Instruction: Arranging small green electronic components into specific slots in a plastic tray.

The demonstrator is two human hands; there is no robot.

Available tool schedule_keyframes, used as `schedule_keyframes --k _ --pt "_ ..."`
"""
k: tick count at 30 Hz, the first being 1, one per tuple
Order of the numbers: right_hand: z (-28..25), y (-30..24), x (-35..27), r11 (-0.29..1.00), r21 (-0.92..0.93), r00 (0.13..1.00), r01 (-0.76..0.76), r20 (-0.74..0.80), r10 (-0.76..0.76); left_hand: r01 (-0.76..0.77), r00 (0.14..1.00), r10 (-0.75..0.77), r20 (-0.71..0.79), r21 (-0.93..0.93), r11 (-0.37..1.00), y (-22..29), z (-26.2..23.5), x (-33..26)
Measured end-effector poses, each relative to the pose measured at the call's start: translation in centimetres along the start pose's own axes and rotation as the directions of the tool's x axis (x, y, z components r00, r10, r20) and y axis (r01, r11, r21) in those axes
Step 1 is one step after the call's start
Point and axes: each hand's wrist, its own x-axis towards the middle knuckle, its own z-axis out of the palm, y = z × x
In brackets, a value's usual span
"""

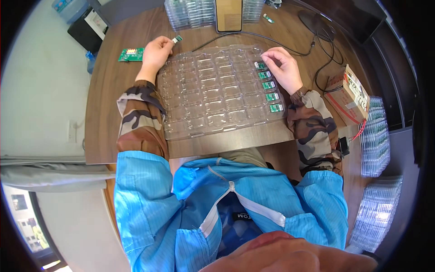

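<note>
Right hand (283, 68) had fingers curled, pinching a small green board (260, 65) at the top pocket of the clear tray's (213, 90) right column, w/ four more boards (271, 90) below. Left hand (156, 52) gripped another small module (176, 39) over the worktop (108, 90). Risk: board seated crooked, or the flimsy tray nudged, popping seated boards out.

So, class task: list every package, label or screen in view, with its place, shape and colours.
Cardboard box: table's right edge, brown, rectangular, white labels, red straps.
Phone: far edge of the table, upright rectangle, dark frame, tan screen.
Stacked clear trays: right of the box, transparent, holding green boards.
</note>
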Motion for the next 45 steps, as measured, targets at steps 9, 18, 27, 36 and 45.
schedule_keyframes --k 9,18,27,36,45 --pt "-0.6 -1.2 -0.4 0.945 -0.323 0.986 0.057 0.165 -0.004 0.033 0.999 -0.033 0.002 0.045 0.998 0.6 0.4 0.0" --pt "-0.3 -1.6 -0.3 0.934 -0.354 0.986 0.043 0.163 0.017 0.055 0.998 -0.057 0.011 0.096 0.994 1.6 0.1 -0.4" --pt "-0.2 -1.6 -0.2 0.927 -0.350 0.990 0.133 0.095 -0.107 0.036 0.999 -0.037 0.001 0.096 0.995 1.6 0.1 -0.3" --pt "-0.1 -1.1 -0.4 0.943 -0.324 0.994 0.082 0.092 -0.055 0.019 1.000 -0.019 -0.003 0.114 0.993 1.4 0.0 -0.4" --pt "0.0 -1.4 -0.3 0.946 -0.315 0.994 0.074 0.100 -0.045 0.029 1.000 -0.029 -0.002 0.114 0.993 1.7 0.0 -0.5"
